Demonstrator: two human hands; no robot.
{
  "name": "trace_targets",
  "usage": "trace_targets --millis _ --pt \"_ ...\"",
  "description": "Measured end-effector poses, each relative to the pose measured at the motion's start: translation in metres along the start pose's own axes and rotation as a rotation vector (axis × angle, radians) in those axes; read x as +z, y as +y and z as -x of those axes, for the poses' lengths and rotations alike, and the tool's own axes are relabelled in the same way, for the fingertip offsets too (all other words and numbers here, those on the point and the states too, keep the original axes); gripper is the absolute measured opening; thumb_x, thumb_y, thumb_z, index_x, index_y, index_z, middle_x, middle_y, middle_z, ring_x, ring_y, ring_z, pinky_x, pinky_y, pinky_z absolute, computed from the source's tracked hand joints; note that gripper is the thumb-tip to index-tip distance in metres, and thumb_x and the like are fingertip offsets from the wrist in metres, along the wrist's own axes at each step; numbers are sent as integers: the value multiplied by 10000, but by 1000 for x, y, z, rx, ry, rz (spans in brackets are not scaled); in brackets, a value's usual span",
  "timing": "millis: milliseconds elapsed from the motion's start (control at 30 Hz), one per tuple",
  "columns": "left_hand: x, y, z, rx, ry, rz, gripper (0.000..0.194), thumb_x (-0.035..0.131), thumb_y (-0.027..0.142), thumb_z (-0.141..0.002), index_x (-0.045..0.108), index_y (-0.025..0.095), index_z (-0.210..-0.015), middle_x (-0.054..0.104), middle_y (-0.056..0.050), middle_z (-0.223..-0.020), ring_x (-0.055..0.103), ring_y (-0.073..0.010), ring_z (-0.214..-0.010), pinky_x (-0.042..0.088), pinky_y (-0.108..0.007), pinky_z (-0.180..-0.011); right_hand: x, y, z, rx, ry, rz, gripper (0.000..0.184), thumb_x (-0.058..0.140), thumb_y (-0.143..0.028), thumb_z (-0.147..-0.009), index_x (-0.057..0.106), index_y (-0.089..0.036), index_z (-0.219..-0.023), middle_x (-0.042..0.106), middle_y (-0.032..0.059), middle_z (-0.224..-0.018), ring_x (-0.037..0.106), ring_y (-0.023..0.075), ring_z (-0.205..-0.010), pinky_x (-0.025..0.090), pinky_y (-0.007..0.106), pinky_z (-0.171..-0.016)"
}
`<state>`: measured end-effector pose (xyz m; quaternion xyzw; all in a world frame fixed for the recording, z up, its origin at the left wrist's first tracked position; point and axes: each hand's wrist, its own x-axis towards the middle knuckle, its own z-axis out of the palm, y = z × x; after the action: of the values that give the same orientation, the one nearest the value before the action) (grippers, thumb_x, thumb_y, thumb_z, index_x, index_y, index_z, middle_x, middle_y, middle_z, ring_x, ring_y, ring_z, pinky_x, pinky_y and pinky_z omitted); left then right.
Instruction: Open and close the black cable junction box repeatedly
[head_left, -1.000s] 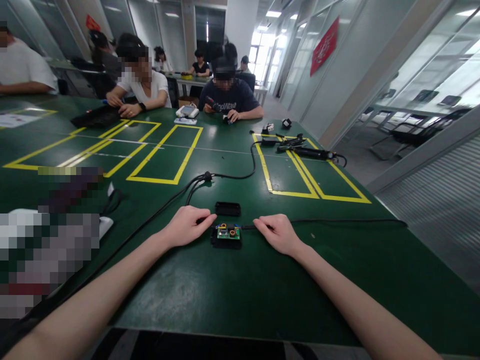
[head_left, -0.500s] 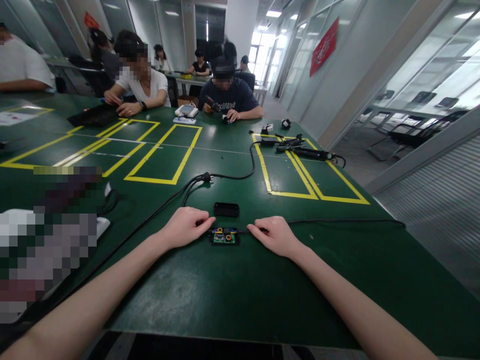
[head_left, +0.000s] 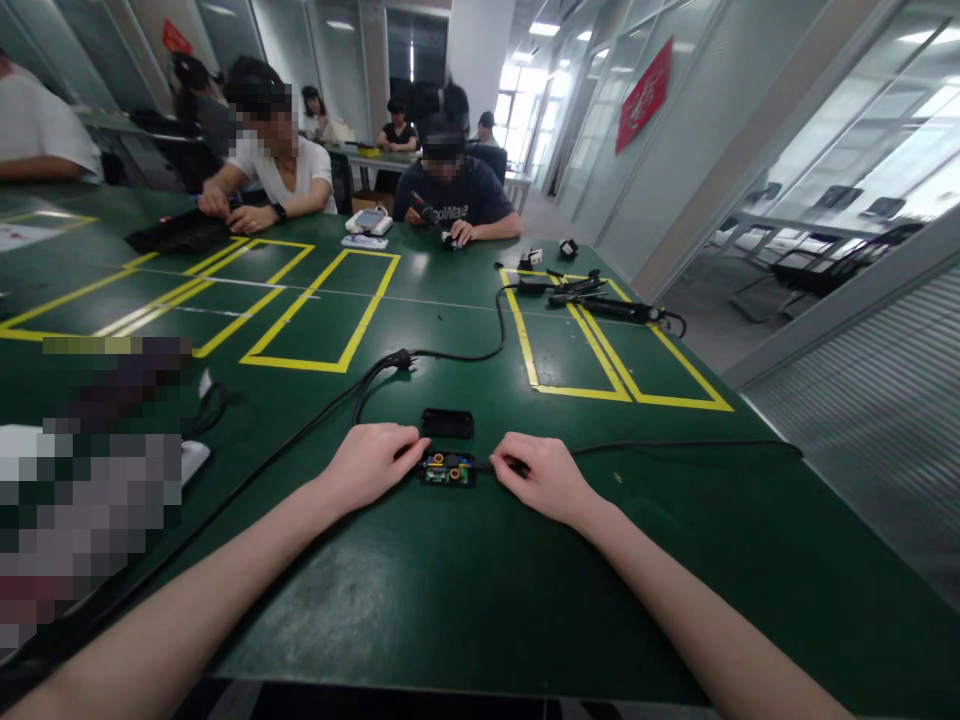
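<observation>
A green circuit board point(head_left: 439, 476) with copper-wound coils and blue and yellow wires lies in an open black plastic case point(head_left: 473, 482). At the case's left end, my left hand point(head_left: 373, 462) is closed in a pinch around a black cord; the fingertips partly hide it. My right hand point(head_left: 541, 474) pinches the black cable point(head_left: 660, 444) just right of the case, thumb and forefinger together. This cable trails off toward the table's right edge. Just behind the board, the black case cover point(head_left: 448, 424) lies with its hollow side up.
A black cord with a plug point(head_left: 403, 360) crosses the green table point(head_left: 420, 600). Farther back are yellow tape outlines point(head_left: 330, 366), black adapters and cords point(head_left: 577, 288), and a white device point(head_left: 368, 221). Two people work across the table, one at a black tray point(head_left: 176, 233). Blurred items lie left.
My right thumb and fingers have closed in on the cable beside the case. The case sits slightly flatter and straighter between my hands. The whole view has shifted a little.
</observation>
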<state>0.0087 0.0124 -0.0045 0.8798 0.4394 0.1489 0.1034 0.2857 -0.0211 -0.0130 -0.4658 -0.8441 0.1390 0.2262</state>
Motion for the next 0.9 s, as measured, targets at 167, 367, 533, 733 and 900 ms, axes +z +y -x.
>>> trace_targets --millis 167,367,533,733,900 --pt "2 -1 1 24 24 -1 410 432 343 -1062 557 198 -700 598 -8 -664 568 -164 -641 374 -254 -637 9 -5 -6 -17 46 -3 340 499 -269 -1013 533 -215 -678 602 32 -719 549 175 -715 399 299 -687" --pt "4 0 1 15 44 77 292 444 319 -1041 572 207 -804 632 -9 -756 588 -166 -665 418 -264 -653 12 -9 -10 84 11 -92 337 559 -234 -945 463 -209 -623 532 -38 -606 479 122 -582 378 286 -685" --pt "5 -1 -1 -23 92 117 188 500 317 -993 625 210 -1085 643 -17 -820 623 -196 -752 491 -295 -708 13 -9 -11 160 72 -114 42 640 -192 -840 628 -211 -805 589 -36 -724 495 123 -594 410 277 -657" --pt "7 -4 -2 29 115 134 299 468 328 -1026 721 209 -1129 672 -72 -1011 653 -226 -936 539 -343 -841 18 -10 -11 45 117 22 406 597 -174 -922 651 -224 -1322 660 117 -1178 601 271 -1052 496 428 -887" --pt "6 -5 -1 58 139 262 333 482 375 -1029 770 227 -950 694 -48 -950 661 -200 -900 535 -312 -824 20 -7 -12 -37 80 -51 293 567 -165 -996 741 -271 -1207 666 97 -1190 610 254 -1092 509 441 -934"
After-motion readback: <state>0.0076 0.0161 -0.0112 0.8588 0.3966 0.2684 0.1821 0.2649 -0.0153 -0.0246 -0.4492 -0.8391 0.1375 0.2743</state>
